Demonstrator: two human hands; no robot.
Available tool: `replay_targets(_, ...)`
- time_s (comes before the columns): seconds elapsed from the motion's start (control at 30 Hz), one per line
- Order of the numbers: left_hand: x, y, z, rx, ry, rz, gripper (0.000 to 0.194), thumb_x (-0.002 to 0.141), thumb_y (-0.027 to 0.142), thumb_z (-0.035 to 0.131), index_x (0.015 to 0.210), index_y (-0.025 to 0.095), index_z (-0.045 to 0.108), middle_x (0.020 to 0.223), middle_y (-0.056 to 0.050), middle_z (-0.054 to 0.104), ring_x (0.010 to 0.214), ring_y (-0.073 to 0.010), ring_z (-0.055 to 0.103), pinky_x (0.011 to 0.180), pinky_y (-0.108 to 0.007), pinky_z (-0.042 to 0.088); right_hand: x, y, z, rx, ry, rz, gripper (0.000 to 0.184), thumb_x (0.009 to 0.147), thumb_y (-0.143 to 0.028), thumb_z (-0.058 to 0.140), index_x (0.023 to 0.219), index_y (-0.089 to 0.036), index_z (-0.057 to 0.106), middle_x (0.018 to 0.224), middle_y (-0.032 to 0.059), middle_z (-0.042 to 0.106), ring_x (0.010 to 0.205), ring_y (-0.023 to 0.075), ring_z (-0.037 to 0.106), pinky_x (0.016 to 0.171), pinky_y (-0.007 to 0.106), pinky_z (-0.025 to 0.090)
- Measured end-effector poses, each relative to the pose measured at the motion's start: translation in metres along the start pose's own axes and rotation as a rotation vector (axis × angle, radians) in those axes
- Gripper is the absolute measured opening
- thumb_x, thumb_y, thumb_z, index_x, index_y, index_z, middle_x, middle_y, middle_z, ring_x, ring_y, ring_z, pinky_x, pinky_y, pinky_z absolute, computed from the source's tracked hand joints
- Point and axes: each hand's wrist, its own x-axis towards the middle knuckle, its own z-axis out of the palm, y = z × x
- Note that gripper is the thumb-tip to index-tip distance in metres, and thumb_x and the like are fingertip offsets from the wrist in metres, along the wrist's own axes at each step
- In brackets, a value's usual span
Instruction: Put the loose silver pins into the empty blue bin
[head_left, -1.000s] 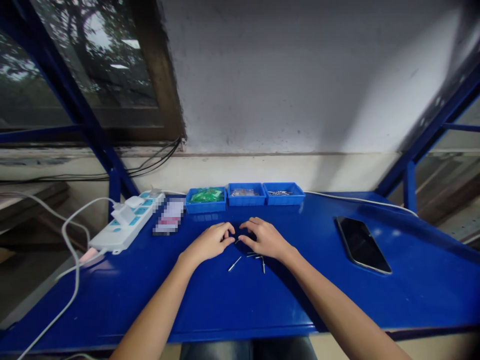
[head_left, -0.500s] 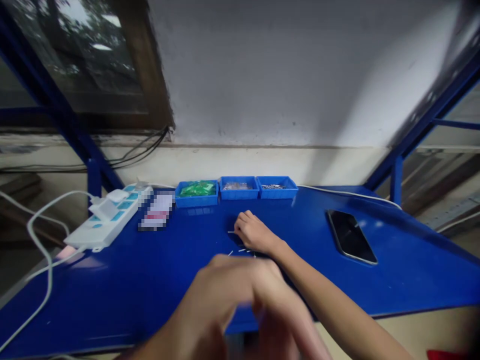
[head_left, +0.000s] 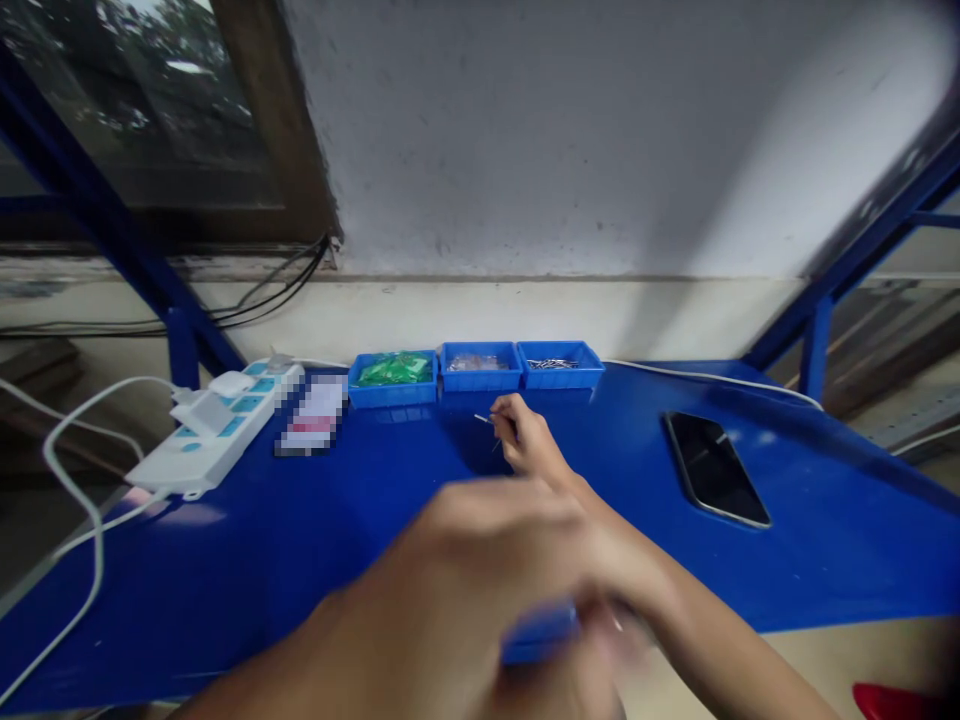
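Note:
My right hand (head_left: 527,438) is raised a little above the blue table (head_left: 300,540), its fingers pinched on a thin metal pin (head_left: 484,419) that points left. It sits just in front of three small blue bins (head_left: 477,366). My left hand (head_left: 480,590) is very close to the camera, large and smeared by motion, near the table's front edge. Its fingers cannot be made out. It hides the table patch where loose pins lay.
The bins hold green parts (head_left: 394,369), clear-bagged parts and metal pins (head_left: 551,364). A white power strip (head_left: 214,428) with cables lies at the left, a blurred card (head_left: 315,428) beside it. A black phone (head_left: 714,467) lies at the right. Blue frame posts stand at both sides.
My left hand has come up from the table towards the camera. My right hand has lifted a pin and moved it back towards the bins.

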Motion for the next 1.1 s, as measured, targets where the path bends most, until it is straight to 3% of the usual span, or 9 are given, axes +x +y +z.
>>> replay_targets(0.17,0.074,-0.042,0.03,0.119,-0.088,0.558,0.016,0.084,0.023,0.052,0.097,0.021,0.06,0.1,-0.005,0.062,0.095,-0.0206,0.054,0.086,-0.036,0.044,-0.001,-0.01,0.002,0.146,-0.019,-0.017,0.008,0.085,-0.027,0.038,0.092,-0.022,0.04,0.063,-0.005,0.049,0.055,0.0101,0.048,0.056,0.022,0.037)
replay_targets(0.4,0.083,-0.079,0.038,0.212,-0.164,0.535,0.024,0.09,0.032,0.042,0.084,0.021,0.062,0.079,-0.001,0.065,0.075,-0.0162,0.058,0.073,-0.029,0.042,-0.003,-0.012,0.008,0.181,-0.076,0.027,0.015,0.088,-0.032,0.038,0.095,-0.02,0.044,0.06,-0.0048,0.049,0.053,0.0096,0.046,0.052,0.022,0.036)
replay_targets(0.6,0.086,-0.081,0.033,0.035,-0.261,0.373,0.043,0.094,0.037,0.03,0.068,0.018,0.058,0.067,0.0,0.061,0.064,-0.0129,0.058,0.064,-0.024,0.043,-0.005,-0.015,0.0,-0.163,-0.11,-0.265,0.014,0.089,-0.024,0.041,0.088,-0.018,0.054,0.078,0.0043,0.058,0.072,0.0143,0.049,0.064,0.026,0.039)
replay_targets(0.7,0.084,-0.078,0.027,0.094,-0.345,0.391,0.04,0.093,0.041,0.028,0.087,0.02,0.062,0.085,-0.002,0.065,0.083,-0.0169,0.059,0.077,-0.03,0.045,-0.001,-0.014,-0.015,-0.298,0.027,-0.358,0.016,0.089,-0.023,0.04,0.085,-0.018,0.055,0.074,0.0046,0.057,0.071,0.0146,0.049,0.065,0.027,0.04)
replay_targets(0.77,0.076,-0.078,0.021,0.189,-0.418,0.417,0.042,0.09,0.05,0.033,0.114,0.025,0.055,0.114,-0.005,0.059,0.108,-0.0229,0.051,0.091,-0.039,0.04,0.006,-0.007,-0.033,-0.371,0.275,-0.36,0.017,0.089,-0.024,0.04,0.083,-0.018,0.055,0.072,0.004,0.057,0.068,0.0141,0.05,0.066,0.027,0.04)
replay_targets(0.83,0.063,-0.081,0.019,0.28,-0.52,0.43,0.06,0.083,0.061,0.037,0.135,0.03,0.034,0.139,-0.008,0.039,0.127,-0.03,0.033,0.099,-0.05,0.031,0.015,0.007,-0.054,-0.455,0.538,-0.245,0.02,0.089,-0.028,0.04,0.083,-0.018,0.055,0.071,0.0037,0.056,0.067,0.0142,0.051,0.067,0.028,0.04)
replay_targets(0.9,0.048,-0.084,0.021,0.338,-0.616,0.445,0.079,0.076,0.069,0.04,0.142,0.032,0.017,0.149,-0.008,0.019,0.134,-0.0353,0.016,0.102,-0.058,0.022,0.021,0.025,-0.071,-0.559,0.633,-0.018,0.026,0.088,-0.037,0.041,0.096,-0.017,0.055,0.07,0.0037,0.057,0.065,0.0161,0.052,0.066,0.029,0.04)
replay_targets(1.0,0.031,-0.083,0.033,0.349,-0.638,0.509,0.085,0.074,0.072,0.04,0.143,0.033,0.009,0.151,-0.008,0.002,0.136,-0.0371,0.004,0.104,-0.062,0.014,0.022,0.052,-0.08,-0.624,0.517,0.291,0.05,0.085,-0.048,0.041,0.121,-0.013,0.044,0.073,0.0061,0.06,0.066,0.0207,0.056,0.062,0.03,0.04)
replay_targets(1.1,0.032,-0.069,0.057,0.329,-0.587,0.55,0.081,0.076,0.071,0.037,0.143,0.034,0.01,0.151,-0.008,-0.008,0.136,-0.0375,-0.003,0.104,-0.063,0.01,0.018,0.063,-0.069,-0.535,0.44,0.375,0.053,0.087,-0.049,0.035,0.126,-0.013,0.038,0.074,0.0061,0.061,0.069,0.0225,0.058,0.064,0.032,0.041)
